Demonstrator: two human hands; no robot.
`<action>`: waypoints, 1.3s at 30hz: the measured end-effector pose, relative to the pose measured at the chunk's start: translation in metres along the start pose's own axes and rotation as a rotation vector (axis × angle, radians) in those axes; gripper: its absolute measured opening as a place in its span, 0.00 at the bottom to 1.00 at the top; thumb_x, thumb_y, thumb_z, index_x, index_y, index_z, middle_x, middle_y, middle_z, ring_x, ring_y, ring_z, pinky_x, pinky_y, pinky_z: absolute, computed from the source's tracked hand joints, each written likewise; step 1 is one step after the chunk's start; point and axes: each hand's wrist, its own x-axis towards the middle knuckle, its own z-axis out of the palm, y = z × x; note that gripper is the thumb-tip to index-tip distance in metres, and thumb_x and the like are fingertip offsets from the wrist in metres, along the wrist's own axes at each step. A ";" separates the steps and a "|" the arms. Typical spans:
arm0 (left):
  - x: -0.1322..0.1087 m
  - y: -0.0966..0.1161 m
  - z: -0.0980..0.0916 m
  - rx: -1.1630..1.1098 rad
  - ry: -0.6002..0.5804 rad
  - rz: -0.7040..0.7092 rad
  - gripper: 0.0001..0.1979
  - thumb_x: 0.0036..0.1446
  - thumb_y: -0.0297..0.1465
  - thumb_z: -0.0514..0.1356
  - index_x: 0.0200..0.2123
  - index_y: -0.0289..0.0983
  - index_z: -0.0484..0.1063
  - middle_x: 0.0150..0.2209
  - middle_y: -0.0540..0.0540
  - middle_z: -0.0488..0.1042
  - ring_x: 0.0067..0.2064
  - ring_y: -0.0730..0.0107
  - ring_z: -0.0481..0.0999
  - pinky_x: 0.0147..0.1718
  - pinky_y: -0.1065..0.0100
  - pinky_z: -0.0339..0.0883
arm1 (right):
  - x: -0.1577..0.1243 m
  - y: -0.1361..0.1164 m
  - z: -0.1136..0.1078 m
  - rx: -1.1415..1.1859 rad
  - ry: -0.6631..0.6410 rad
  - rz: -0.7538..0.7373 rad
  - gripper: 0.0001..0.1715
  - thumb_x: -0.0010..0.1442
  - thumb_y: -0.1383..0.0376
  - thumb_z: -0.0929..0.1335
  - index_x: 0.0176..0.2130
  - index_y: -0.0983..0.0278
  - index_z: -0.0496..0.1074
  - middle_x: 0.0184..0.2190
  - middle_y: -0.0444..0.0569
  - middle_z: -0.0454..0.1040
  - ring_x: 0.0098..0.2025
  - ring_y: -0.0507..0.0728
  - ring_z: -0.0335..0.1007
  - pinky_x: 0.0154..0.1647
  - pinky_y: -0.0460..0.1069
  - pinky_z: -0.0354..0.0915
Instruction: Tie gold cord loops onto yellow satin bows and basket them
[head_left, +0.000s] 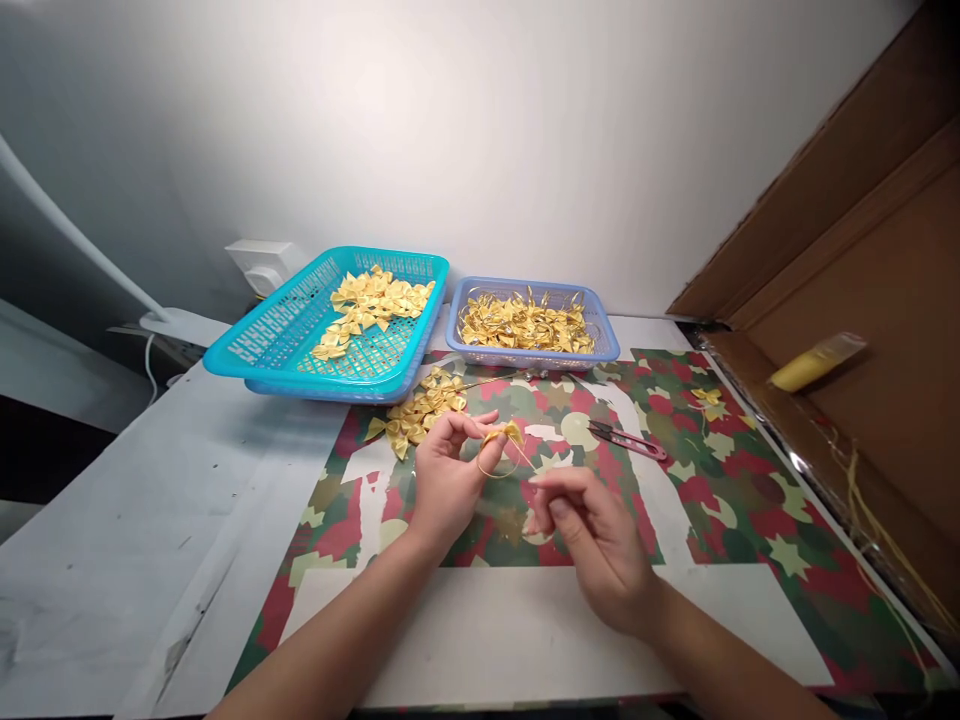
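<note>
Pinched between the thumb and fingers of my left hand (454,475) is a small yellow ribbon bow (504,433). A thin gold cord (498,476) loops below the bow, and one strand runs toward my right hand (592,535). The right fingers are curled together on the end of that strand; the exact grip is partly hidden. Just behind my left hand lies a pile of yellow bows (427,405) on the patterned cloth. Pink-handled thread snips (628,440) rest beyond my right hand.
A teal basket (259,340) of bows stands at back left, beside a blue basket (611,345) full of bows with gold cords. A few bows (707,398) lie at right. A cardboard wall (862,230) bounds the right side, with a yellow tube (814,365) near it.
</note>
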 end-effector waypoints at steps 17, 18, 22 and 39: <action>0.010 -0.011 0.001 -0.067 -0.207 -0.240 0.18 0.44 0.34 0.70 0.26 0.39 0.60 0.23 0.53 0.75 0.30 0.64 0.82 0.31 0.68 0.72 | 0.076 -0.104 -0.055 0.381 0.205 -0.144 0.06 0.65 0.61 0.67 0.34 0.54 0.71 0.19 0.39 0.49 0.19 0.50 0.48 0.24 0.47 0.65; 0.010 -0.010 0.001 -0.075 -0.203 -0.250 0.19 0.43 0.34 0.70 0.26 0.39 0.60 0.23 0.54 0.75 0.29 0.65 0.81 0.30 0.68 0.72 | 0.081 -0.108 -0.056 0.342 0.216 -0.148 0.07 0.65 0.60 0.66 0.33 0.54 0.70 0.19 0.39 0.49 0.20 0.50 0.48 0.25 0.48 0.64; 0.011 -0.009 0.001 -0.075 -0.192 -0.266 0.20 0.40 0.35 0.72 0.25 0.39 0.61 0.21 0.55 0.73 0.27 0.68 0.80 0.28 0.71 0.70 | 0.092 -0.114 -0.059 0.167 0.235 -0.195 0.12 0.68 0.59 0.63 0.32 0.53 0.70 0.20 0.39 0.52 0.20 0.49 0.49 0.28 0.50 0.61; 0.011 -0.010 0.001 -0.068 -0.199 -0.287 0.22 0.37 0.36 0.73 0.22 0.38 0.60 0.20 0.55 0.70 0.28 0.69 0.79 0.29 0.70 0.71 | 0.104 -0.110 -0.072 0.323 0.377 -0.241 0.07 0.60 0.67 0.67 0.30 0.58 0.70 0.20 0.39 0.43 0.21 0.51 0.42 0.24 0.50 0.54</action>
